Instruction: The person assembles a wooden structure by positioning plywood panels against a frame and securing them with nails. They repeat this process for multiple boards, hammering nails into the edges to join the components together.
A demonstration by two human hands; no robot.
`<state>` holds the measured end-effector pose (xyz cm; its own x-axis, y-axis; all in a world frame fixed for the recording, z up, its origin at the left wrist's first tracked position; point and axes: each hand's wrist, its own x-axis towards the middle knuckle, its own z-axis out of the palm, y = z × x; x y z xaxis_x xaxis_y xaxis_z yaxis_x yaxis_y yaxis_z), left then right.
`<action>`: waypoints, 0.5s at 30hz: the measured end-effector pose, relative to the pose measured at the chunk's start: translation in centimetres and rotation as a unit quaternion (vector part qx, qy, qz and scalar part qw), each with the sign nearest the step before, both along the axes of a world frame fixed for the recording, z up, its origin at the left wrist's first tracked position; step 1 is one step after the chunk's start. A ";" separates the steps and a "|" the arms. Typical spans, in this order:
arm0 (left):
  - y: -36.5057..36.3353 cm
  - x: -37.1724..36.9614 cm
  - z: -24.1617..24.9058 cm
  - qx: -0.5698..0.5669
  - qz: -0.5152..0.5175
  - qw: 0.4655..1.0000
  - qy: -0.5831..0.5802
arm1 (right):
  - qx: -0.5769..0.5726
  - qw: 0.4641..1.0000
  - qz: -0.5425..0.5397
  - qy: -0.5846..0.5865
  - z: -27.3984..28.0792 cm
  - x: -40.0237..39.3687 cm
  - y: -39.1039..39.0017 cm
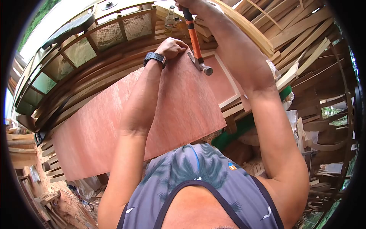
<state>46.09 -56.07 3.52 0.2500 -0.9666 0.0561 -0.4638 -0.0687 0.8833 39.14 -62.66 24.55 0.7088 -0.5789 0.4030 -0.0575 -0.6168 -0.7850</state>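
A large reddish plywood sheet lies at a slant in front of my body. My left hand, with a dark watch on its wrist, is at the sheet's far corner, its fingers bent together; what they hold, if anything, is too small to make out. At the top edge, my right hand is closed round the dark end of a hammer handle. The hammer has an orange handle and points down toward me, its metal head beside the sheet's right edge, close to my left fingers.
Behind the sheet stands a curved wooden frame with mesh panels. Two bottles stand near the top middle. A framed reddish panel lies right of the hammer. Stacked wooden strips fill the upper right. A green object is below the panel.
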 end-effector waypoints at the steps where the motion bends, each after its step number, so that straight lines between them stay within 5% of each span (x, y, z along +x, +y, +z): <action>1: 0.0 0.0 0.0 0.004 -0.007 1.000 -0.005 | 0.003 1.000 0.000 0.002 -0.1 0.2 -0.1; 14: -0.3 1.2 -1.3 0.003 -0.034 0.999 0.035 | 0.016 1.000 -0.001 -0.026 0.2 0.7 -0.5; 15: -0.4 1.3 -1.5 0.019 -0.025 0.998 0.048 | -0.051 0.997 0.001 -0.056 -0.1 1.0 -0.4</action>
